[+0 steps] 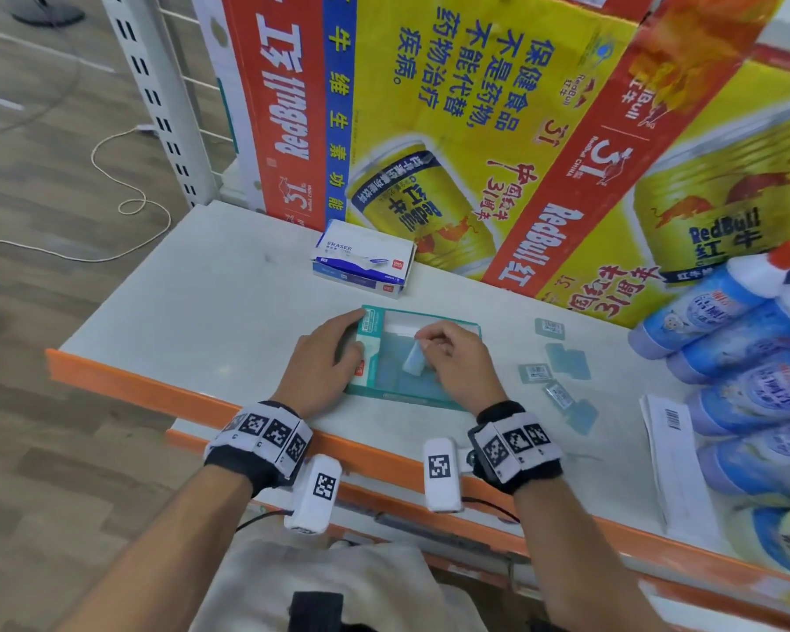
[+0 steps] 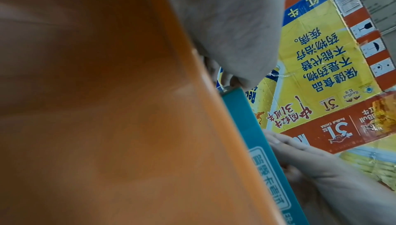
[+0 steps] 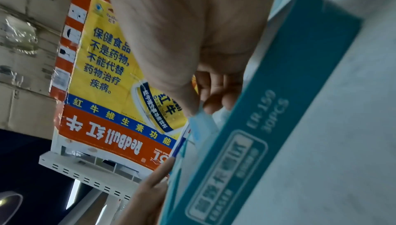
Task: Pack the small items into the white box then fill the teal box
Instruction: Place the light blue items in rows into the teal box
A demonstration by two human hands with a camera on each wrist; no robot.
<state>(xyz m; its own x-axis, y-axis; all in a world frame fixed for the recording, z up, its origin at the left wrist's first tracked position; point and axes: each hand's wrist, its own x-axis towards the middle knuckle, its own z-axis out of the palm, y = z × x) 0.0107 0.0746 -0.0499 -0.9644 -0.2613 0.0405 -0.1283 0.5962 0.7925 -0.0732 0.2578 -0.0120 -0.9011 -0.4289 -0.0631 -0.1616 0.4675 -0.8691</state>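
Note:
The open teal box (image 1: 429, 316) lies flat in the middle of the shelf. My left hand (image 1: 352, 335) grips its left end, fingers on the far corner and thumb on the near side. Over the box's inside, my right hand (image 1: 425, 344) pinches a small pale blue eraser (image 1: 413, 360), held tilted. The right wrist view shows that eraser (image 3: 201, 123) at my fingertips (image 3: 216, 96), just above the box's wall (image 3: 268, 118). The white eraser box (image 1: 363, 260) stands behind, against the cartons. Several loose wrapped erasers (image 1: 535, 372) lie to the right of the teal box.
Tall Red Bull cartons (image 1: 452, 107) wall off the back of the shelf. Blue and white bottles (image 1: 726, 348) are piled at the right, with a barcoded paper sheet (image 1: 671, 449) in front of them. The shelf's orange front edge (image 1: 156, 394) runs just under my wrists.

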